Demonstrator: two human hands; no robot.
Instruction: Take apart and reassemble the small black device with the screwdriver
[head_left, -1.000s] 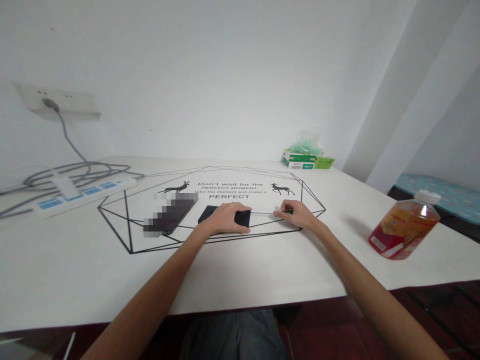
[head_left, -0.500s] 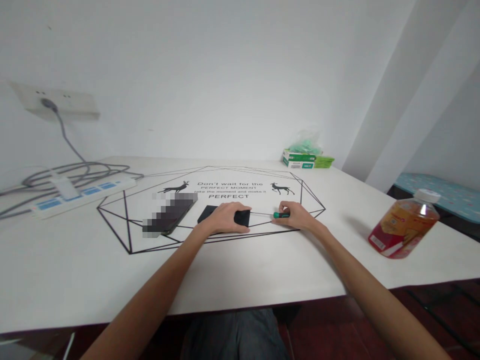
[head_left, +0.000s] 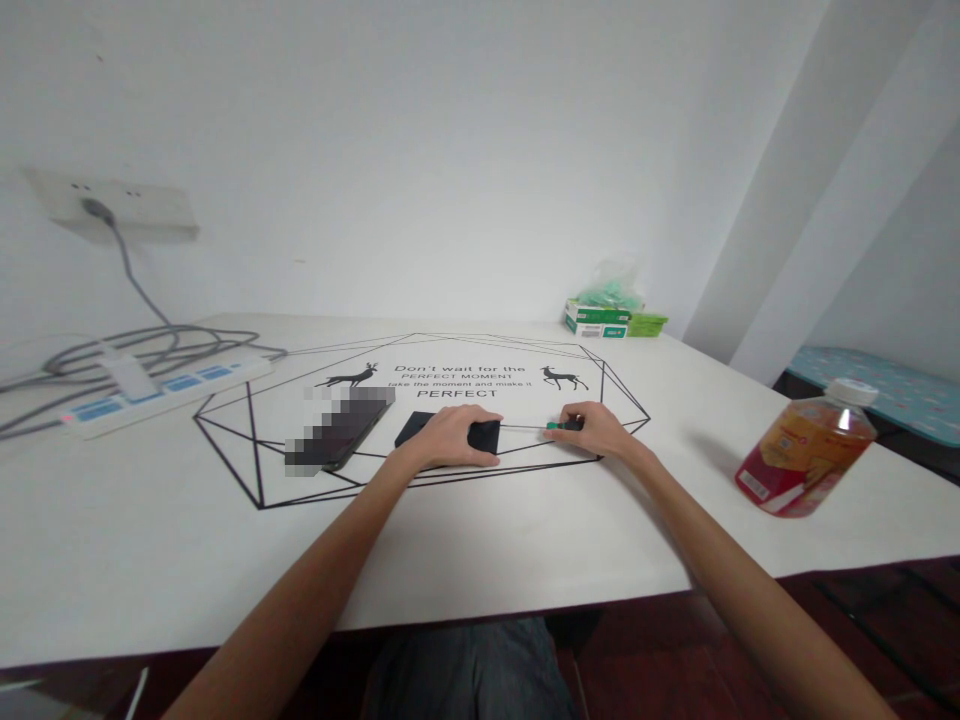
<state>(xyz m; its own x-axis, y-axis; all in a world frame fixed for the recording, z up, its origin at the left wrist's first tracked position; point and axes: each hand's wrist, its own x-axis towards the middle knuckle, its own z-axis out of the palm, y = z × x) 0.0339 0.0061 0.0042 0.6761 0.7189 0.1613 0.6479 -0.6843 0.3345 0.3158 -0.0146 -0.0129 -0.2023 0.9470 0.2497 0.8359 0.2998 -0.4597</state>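
One black box (head_left: 485, 437) between thumb (head_left: 481, 459) and fingers (head_left: 480, 413) of the left hand (head_left: 448, 436)

two hands (head_left: 450, 437) (head_left: 598, 430) showing at centre, one black box (head_left: 486, 437), one screwdriver (head_left: 553, 427), one phone (head_left: 364, 425), two deer (head_left: 350, 376) (head_left: 565, 379), one bottle (head_left: 808, 455) standing at right, one power strip (head_left: 166, 398) lying at left
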